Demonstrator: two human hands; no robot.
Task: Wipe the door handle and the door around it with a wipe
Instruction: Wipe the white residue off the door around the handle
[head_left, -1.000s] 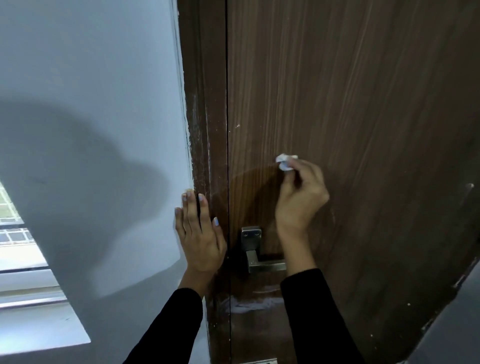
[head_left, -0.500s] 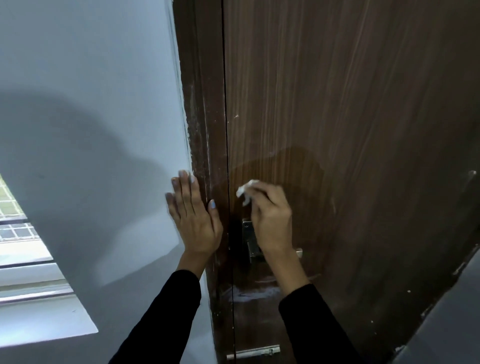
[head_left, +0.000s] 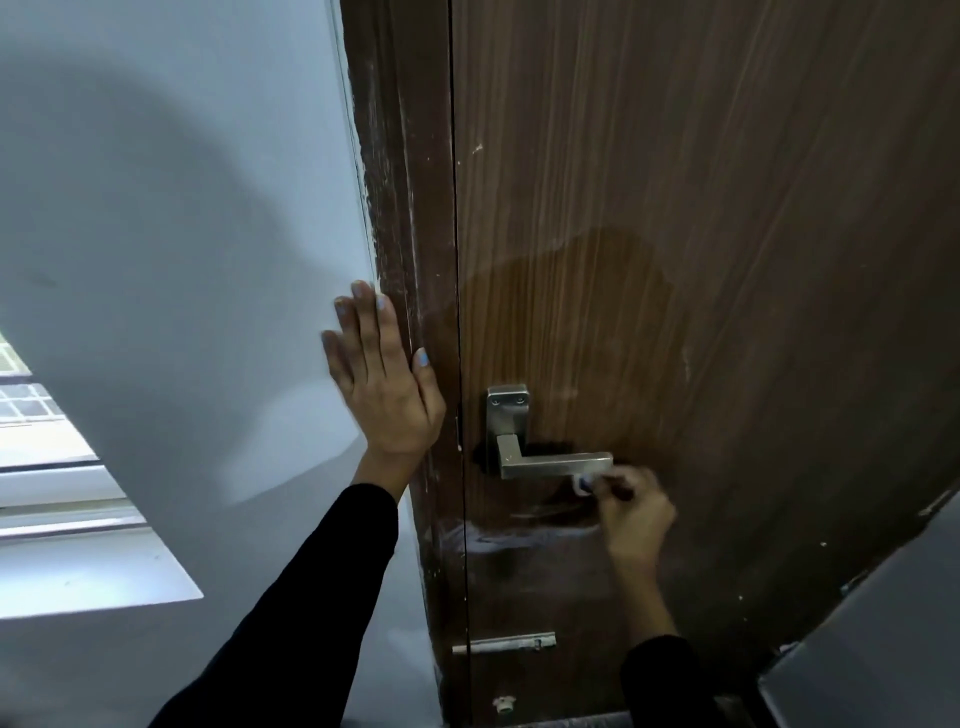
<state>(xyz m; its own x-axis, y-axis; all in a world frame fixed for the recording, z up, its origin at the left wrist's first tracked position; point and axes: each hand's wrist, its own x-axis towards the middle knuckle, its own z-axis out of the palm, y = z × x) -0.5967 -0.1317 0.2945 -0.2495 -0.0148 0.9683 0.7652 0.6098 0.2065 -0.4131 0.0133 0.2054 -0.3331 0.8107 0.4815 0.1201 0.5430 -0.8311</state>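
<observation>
A dark brown wooden door (head_left: 701, 234) fills the right half of the view, with a wet sheen above the handle. Its silver lever handle (head_left: 550, 462) points right from a square plate. My right hand (head_left: 636, 512) is just below the lever's free end, blurred, fingers closed on a small white wipe (head_left: 583, 486) that touches the underside of the lever. My left hand (head_left: 384, 384) lies flat with fingers spread against the wall and the door frame (head_left: 410, 208), holding nothing.
A grey-white wall (head_left: 182, 208) is on the left, with a window sill (head_left: 78, 566) at the lower left. A metal latch (head_left: 504, 643) sits low on the door. A dark grey surface (head_left: 872, 639) juts in at the lower right.
My right hand has dropped with the wipe from above the handle to below the lever's right end, uncovering the handle. My left hand stays flat on the wall.
</observation>
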